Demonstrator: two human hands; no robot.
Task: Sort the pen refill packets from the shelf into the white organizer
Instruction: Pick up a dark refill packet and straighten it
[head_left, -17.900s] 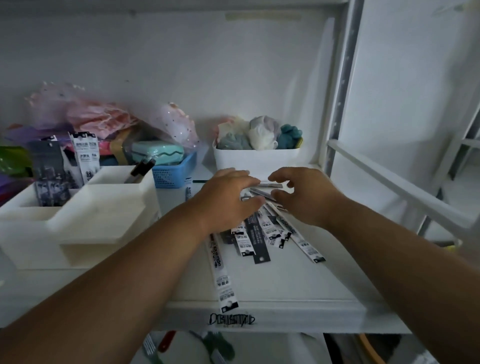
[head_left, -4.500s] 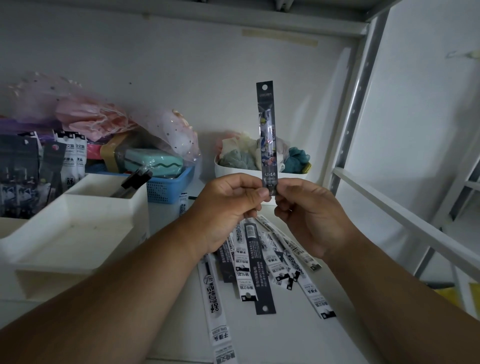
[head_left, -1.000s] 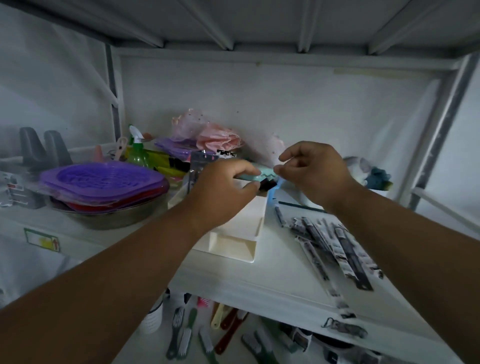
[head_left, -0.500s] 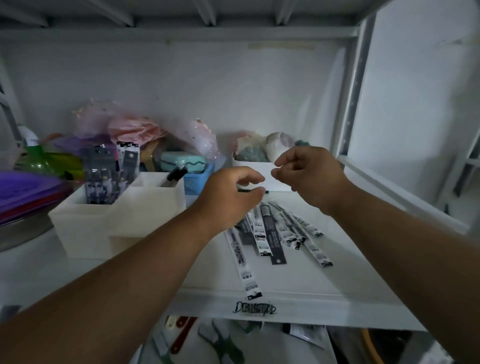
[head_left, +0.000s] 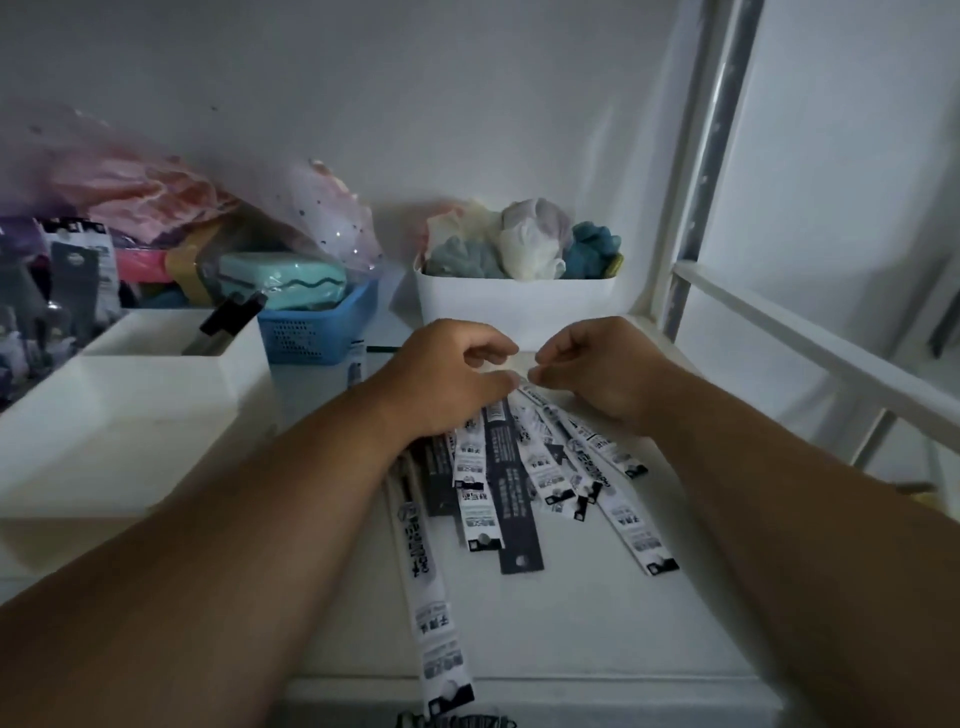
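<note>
I saw my left hand (head_left: 447, 384) and right hand (head_left: 597, 369) curled, holding nothing, above the pen refill packets (head_left: 511, 483), with the white organizer (head_left: 130, 415) left of them, so pinching just one top end seemed best.

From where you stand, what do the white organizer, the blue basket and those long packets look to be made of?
White organizer: likely moulded plastic; smooth matte walls, crisp edges.
Blue basket: plastic, judging by the fine perforated grid.
Packets: probably thin printed plastic film or card; flat, slightly glossy strips. Too dim to tell which.
</note>
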